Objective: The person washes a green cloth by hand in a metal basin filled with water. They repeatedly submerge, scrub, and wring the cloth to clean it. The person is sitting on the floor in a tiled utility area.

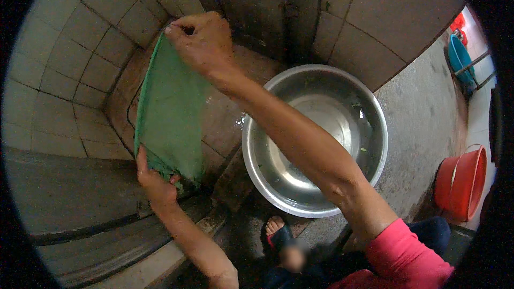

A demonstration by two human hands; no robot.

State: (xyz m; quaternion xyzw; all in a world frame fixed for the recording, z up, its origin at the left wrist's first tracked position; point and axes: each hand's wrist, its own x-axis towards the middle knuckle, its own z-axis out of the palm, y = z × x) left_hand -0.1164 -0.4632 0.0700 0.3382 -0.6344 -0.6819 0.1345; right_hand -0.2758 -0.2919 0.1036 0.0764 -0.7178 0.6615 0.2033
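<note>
Stretched between my hands is a thin green mesh bag (pixel 170 112), its hemmed edge running taut along the left side. My right hand (pixel 206 43) pinches the top corner of that edge, thumb and finger pressed together. Lower down, my left hand (pixel 158 184) grips the bottom end, where the mesh is bunched; some of its fingers are hidden. The bag hangs over the tiled corner, left of a wide metal basin (pixel 316 83). My right forearm crosses above this basin, which shows a shiny bottom and a few small green bits inside.
Tiled walls (pixel 85 48) close in the far and left sides. A raised ledge (pixel 230 182) lies between the corner and the basin. On the grey floor (pixel 423 112) at right stand a red bucket (pixel 455 184) and, farther off, a blue basin (pixel 460 59). My sandalled foot (pixel 276 230) is below the basin.
</note>
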